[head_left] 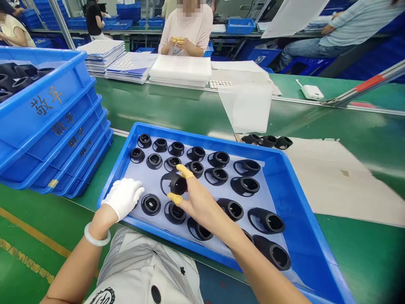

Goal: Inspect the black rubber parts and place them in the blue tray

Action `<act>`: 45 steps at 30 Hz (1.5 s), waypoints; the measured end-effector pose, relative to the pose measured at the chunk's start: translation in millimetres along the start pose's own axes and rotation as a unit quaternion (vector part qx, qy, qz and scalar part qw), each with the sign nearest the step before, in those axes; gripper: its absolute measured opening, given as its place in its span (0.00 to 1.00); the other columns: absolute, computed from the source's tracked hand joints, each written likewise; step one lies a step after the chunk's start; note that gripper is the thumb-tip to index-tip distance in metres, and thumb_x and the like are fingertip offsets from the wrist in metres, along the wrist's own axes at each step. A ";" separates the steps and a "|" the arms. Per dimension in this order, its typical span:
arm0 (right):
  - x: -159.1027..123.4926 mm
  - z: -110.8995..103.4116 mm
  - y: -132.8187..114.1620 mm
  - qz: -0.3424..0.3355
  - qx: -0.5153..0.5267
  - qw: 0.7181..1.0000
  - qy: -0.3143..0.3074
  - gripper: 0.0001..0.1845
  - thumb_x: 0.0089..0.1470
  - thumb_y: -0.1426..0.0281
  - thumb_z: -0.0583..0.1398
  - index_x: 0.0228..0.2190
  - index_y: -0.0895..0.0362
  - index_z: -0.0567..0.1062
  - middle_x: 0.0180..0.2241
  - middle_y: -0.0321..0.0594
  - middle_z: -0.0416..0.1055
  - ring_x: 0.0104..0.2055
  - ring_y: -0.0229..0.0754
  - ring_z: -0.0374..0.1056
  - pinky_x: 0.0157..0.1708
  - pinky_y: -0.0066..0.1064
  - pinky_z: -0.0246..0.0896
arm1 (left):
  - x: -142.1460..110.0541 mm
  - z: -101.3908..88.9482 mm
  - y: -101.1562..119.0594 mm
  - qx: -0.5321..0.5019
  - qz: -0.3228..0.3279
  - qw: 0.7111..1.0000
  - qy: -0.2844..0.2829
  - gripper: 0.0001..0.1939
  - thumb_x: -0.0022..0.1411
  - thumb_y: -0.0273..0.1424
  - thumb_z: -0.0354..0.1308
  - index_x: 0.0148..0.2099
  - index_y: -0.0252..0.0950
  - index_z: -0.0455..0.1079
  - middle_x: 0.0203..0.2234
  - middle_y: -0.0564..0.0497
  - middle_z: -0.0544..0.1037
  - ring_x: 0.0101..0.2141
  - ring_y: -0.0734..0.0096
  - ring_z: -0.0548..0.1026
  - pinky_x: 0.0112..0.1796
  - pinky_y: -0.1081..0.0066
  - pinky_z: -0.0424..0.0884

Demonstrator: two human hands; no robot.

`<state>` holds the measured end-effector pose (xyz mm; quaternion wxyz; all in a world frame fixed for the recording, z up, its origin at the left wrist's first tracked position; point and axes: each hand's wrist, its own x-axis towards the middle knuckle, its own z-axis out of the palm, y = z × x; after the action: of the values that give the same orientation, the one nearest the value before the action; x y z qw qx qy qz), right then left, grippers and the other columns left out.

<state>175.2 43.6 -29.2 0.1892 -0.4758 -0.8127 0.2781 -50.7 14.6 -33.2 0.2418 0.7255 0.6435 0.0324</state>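
Observation:
A blue plastic tray [202,138] lies before me, lined with a pale sheet [144,177] that carries rows of black, hollow, cup-like parts [218,159]. My right hand [198,196] is bare apart from yellow finger cots. Its thumb and forefinger close around the sides of one black cup-like part [175,183] near the tray's left middle. In a white glove, my left hand [123,197] hangs over the tray's near left corner with curled fingers. A dark edge shows beside these fingertips; whether they grip it is hidden.
Stacked blue trays [47,109] rise at the left, the top one with black parts. Beyond my tray are paper stacks [180,71], a translucent sheet [248,105] and more black parts [267,141] by flat cardboard [344,181]. A person [186,31] works across the green bench.

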 end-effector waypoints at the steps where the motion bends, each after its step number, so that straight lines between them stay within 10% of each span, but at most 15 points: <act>1: -5.1 -1.6 -5.1 -0.004 0.026 1.000 0.011 0.37 0.57 0.65 0.58 0.62 0.56 0.47 0.52 0.52 0.64 0.54 0.54 0.62 0.49 0.47 0.63 | -1.5 -3.2 4.1 -0.068 0.004 0.997 0.035 0.19 0.66 0.35 0.44 0.51 0.36 0.71 0.45 0.43 0.77 0.48 0.57 0.72 0.52 0.58 0.63; 9: -27.6 -2.8 -43.9 -0.121 0.045 0.974 0.186 0.39 0.54 0.56 0.61 0.61 0.52 0.51 0.39 0.44 0.68 0.35 0.47 0.65 0.37 0.41 0.65 | -9.3 -5.5 47.4 -0.632 -0.014 0.775 0.015 0.14 0.55 0.41 0.61 0.35 0.36 0.74 0.32 0.48 0.77 0.33 0.67 0.74 0.35 0.70 0.71; 12: -30.4 -5.1 -48.1 -0.152 0.066 0.962 0.216 0.34 0.56 0.59 0.61 0.60 0.53 0.55 0.36 0.43 0.67 0.33 0.44 0.63 0.35 0.38 0.64 | -11.7 1.1 50.8 -0.747 -0.035 0.664 -0.016 0.13 0.51 0.39 0.65 0.32 0.34 0.72 0.26 0.51 0.75 0.26 0.73 0.72 0.28 0.74 0.70; 14: -32.5 -6.1 -47.9 -0.156 0.103 0.958 0.216 0.30 0.56 0.62 0.61 0.57 0.53 0.60 0.37 0.42 0.67 0.34 0.43 0.63 0.35 0.36 0.64 | -13.3 2.0 51.0 -0.765 -0.026 0.642 -0.046 0.13 0.54 0.38 0.64 0.32 0.32 0.71 0.21 0.53 0.72 0.19 0.77 0.69 0.21 0.76 0.67; 23: -37.9 3.9 -38.2 0.055 0.315 0.922 0.218 0.14 0.58 0.63 0.58 0.46 0.53 0.71 0.36 0.40 0.69 0.35 0.40 0.66 0.39 0.35 0.66 | -14.7 -1.7 53.4 -0.751 -0.009 0.659 -0.051 0.16 0.60 0.41 0.57 0.29 0.32 0.67 0.15 0.54 0.68 0.13 0.79 0.66 0.15 0.78 0.60; 31: -38.1 3.2 -27.0 0.063 0.438 0.893 0.079 0.24 0.55 0.63 0.60 0.53 0.51 0.68 0.37 0.41 0.71 0.36 0.40 0.68 0.38 0.33 0.69 | -19.9 -6.4 41.0 -0.483 0.100 0.857 0.148 0.13 0.63 0.34 0.54 0.47 0.40 0.75 0.42 0.49 0.78 0.43 0.68 0.74 0.47 0.72 0.68; 36: -41.0 10.7 -24.1 -0.026 0.398 0.912 0.097 0.20 0.57 0.69 0.59 0.52 0.49 0.68 0.36 0.39 0.70 0.37 0.40 0.68 0.41 0.34 0.68 | -24.8 -13.3 37.8 -0.428 0.172 0.871 0.168 0.16 0.66 0.32 0.48 0.52 0.42 0.72 0.47 0.50 0.76 0.47 0.68 0.71 0.48 0.71 0.66; 45: -42.7 11.3 -32.4 -0.034 0.345 0.926 0.150 0.12 0.51 0.67 0.65 0.39 0.52 0.71 0.32 0.37 0.68 0.32 0.40 0.64 0.33 0.33 0.65 | -20.9 -12.4 42.1 -0.480 0.093 0.854 0.179 0.15 0.64 0.34 0.52 0.47 0.39 0.75 0.45 0.48 0.78 0.44 0.67 0.74 0.47 0.71 0.68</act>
<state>167.4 -9.7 -19.3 0.4704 -0.3898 -0.6445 0.4598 -20.1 -3.7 -0.1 0.4361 0.5574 0.5097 0.4891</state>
